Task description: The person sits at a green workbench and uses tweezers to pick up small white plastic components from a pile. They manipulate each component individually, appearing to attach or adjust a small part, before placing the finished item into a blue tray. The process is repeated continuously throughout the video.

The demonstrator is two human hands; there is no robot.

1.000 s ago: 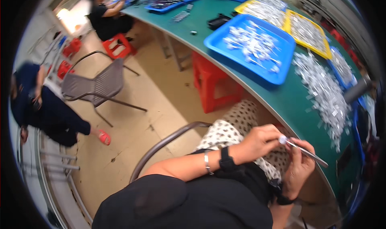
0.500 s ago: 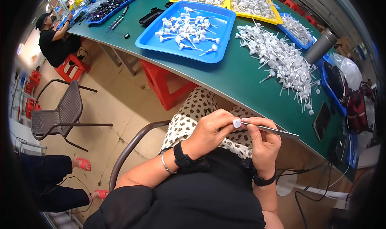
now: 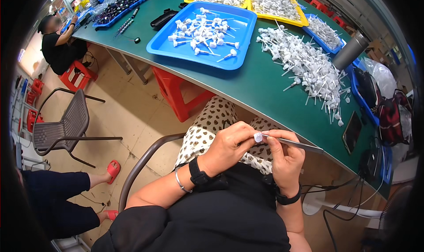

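Observation:
Above my lap, my left hand [image 3: 233, 142] pinches a small white plastic part [image 3: 258, 137] with a round head. It resembles the stemmed, pump-like pieces on the table. My right hand [image 3: 287, 158] grips a slim, flat metal tool [image 3: 304, 146], possibly a knife or tweezers. The narrow end of the tool meets the white part between my fingertips; its wider end sticks out to the right. Fingers hide the exact contact. Directly ahead, a blue tray [image 3: 154, 45] holds scattered white stemmed parts. Right of it, a large pile of the same parts [image 3: 304, 66] lies loose on the green table [image 3: 265, 93].
Yellow trays [image 3: 304, 21] full of white parts stand at the back. A grey cylinder [image 3: 351, 51], a phone [image 3: 352, 132] and bags [image 3: 391, 115] lie at the right. Left are an armchair [image 3: 73, 119], a red stool [image 3: 176, 93], a seated co-worker [image 3: 57, 44] and another person's legs [image 3: 62, 199].
Both hands stay close together over the lap, with the white part and metal tool still held. The other person's upper foot at left has moved forward and right.

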